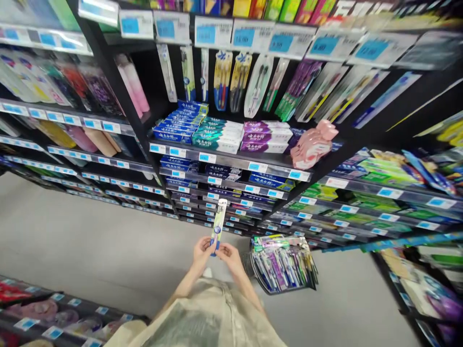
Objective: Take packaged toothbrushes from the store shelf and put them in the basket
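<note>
Between both hands I hold a packaged toothbrush [218, 224], its long narrow pack upright with a yellow-green and blue face. My left hand [203, 250] pinches the lower left edge of the pack, and my right hand [228, 254] grips the lower right edge. To the right of my right hand, a dark basket [268, 290] stands at floor level, filled with many packaged toothbrushes [284, 267]. Ahead, more toothbrush packs [223, 79] hang in a row above stacked toothpaste boxes [217, 134].
A pink wrapped bundle [314, 144] sits at the right end of the toothpaste shelf. Shelves of bottles [65, 79] run along the left. Another low display [54, 311] lies behind at lower left, and a rack [415, 284] stands at lower right. Grey floor [119, 236] surrounds me.
</note>
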Action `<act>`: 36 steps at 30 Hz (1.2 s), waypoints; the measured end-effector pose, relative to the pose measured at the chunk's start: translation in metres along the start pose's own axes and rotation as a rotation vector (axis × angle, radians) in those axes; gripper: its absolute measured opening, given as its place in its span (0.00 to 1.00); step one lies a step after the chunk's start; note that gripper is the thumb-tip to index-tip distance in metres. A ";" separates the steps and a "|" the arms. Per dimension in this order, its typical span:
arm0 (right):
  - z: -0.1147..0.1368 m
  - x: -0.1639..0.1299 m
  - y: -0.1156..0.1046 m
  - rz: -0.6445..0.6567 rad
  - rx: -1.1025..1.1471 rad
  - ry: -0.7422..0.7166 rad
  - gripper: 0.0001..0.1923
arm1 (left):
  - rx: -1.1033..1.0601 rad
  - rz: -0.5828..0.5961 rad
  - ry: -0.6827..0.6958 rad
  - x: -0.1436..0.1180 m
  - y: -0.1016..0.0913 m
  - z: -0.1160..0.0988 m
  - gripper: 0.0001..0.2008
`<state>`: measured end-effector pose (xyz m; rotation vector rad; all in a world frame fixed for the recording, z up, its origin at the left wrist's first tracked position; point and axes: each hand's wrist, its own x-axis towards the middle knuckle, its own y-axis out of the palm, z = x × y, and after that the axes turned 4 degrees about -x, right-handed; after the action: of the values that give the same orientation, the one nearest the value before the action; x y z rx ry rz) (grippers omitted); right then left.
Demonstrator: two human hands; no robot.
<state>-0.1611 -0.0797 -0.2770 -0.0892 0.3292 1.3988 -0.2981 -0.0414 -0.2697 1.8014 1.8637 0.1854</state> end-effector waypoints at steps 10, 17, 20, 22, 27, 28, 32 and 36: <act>-0.005 0.016 0.006 -0.052 -0.133 -0.146 0.27 | 0.210 0.073 0.010 0.017 -0.006 0.004 0.26; 0.003 0.015 -0.015 -0.165 -0.339 -0.303 0.27 | 0.322 0.276 0.006 0.031 0.004 0.000 0.28; 0.006 0.014 -0.021 -0.171 -0.450 -0.367 0.25 | 0.320 0.298 0.018 0.034 0.007 0.006 0.29; 0.006 0.013 -0.023 -0.146 -0.502 -0.378 0.24 | 0.318 0.299 0.004 0.034 0.008 0.009 0.26; -0.004 0.013 -0.023 -0.134 -0.476 -0.319 0.28 | 0.340 0.297 0.039 0.032 0.011 0.006 0.19; -0.006 0.013 -0.023 -0.147 -0.460 -0.302 0.30 | 0.341 0.283 0.057 0.034 0.012 0.001 0.19; -0.014 0.012 -0.018 -0.171 -0.434 -0.264 0.33 | 0.270 0.199 0.166 0.053 0.016 -0.045 0.19; -0.015 0.003 -0.010 -0.116 -0.454 -0.228 0.33 | 0.189 0.098 0.356 0.083 0.028 -0.123 0.20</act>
<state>-0.1536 -0.0828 -0.2929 -0.3138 -0.1847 1.3314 -0.3271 0.0732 -0.1763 2.1018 2.0934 0.4009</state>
